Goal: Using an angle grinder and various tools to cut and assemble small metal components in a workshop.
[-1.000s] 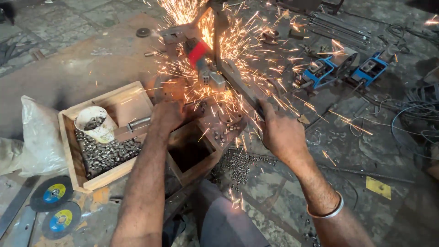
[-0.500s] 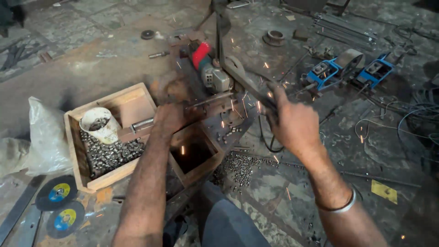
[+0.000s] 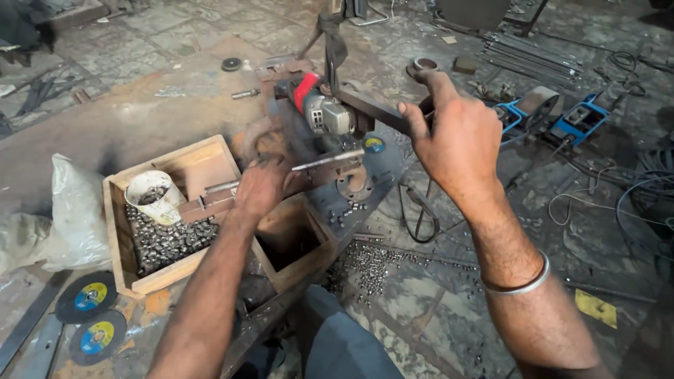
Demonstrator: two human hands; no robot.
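Observation:
My right hand (image 3: pixel 456 137) grips the dark metal lever handle (image 3: pixel 375 109) of a cut-off stand, raised above the bench. A red and grey angle grinder (image 3: pixel 319 109) is mounted on that lever, its disc lifted clear of the work. My left hand (image 3: pixel 261 186) rests closed on a thin metal rod (image 3: pixel 326 160) that lies across the rusty stand. No sparks show.
A wooden box (image 3: pixel 210 151) at left holds several small cut metal pieces (image 3: pixel 168 238) and a white cup (image 3: pixel 151 193). An empty wooden compartment (image 3: pixel 295 242) sits below my left hand. Spare cutting discs (image 3: pixel 88 298) lie at lower left; blue machines (image 3: pixel 576 119) and cables at right.
The sparks have stopped. My right hand has lifted the lever and grinder up and away from the rod. My left hand stays on the rod.

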